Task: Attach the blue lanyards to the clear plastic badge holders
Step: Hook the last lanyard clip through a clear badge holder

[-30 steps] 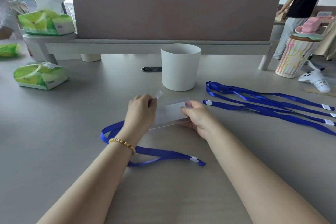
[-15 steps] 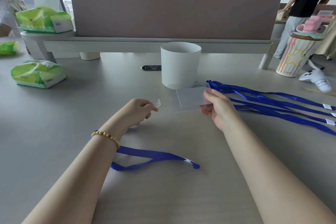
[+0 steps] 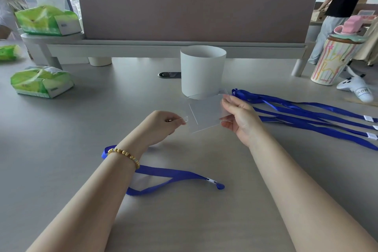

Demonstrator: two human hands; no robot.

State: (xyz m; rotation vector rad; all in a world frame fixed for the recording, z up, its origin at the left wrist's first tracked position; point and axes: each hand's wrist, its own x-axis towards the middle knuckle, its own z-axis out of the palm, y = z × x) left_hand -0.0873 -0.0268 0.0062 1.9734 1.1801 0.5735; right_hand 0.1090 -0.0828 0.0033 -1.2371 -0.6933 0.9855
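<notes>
Right hand (image 3: 238, 116) fingers pinching clear badge holder (image 3: 206, 115), left hand (image 3: 163, 125) fingers pinching clear strap tab (image 3: 184, 119); no legible writing.

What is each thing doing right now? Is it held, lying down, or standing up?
Badge holder: held off the table by right hand.
Clear strap tip: pinched by left hand.
Blue lanyard: lying under left arm.
Spare lanyards: lying, unattached.
White cup: upright.

Right grip (image 3: 238, 117): you pinch the clear badge holder (image 3: 205, 115) above the counter (image 3: 81, 133).
Left grip (image 3: 163, 125): you pinch a small clear strap (image 3: 184, 118), just left of the holder.
</notes>
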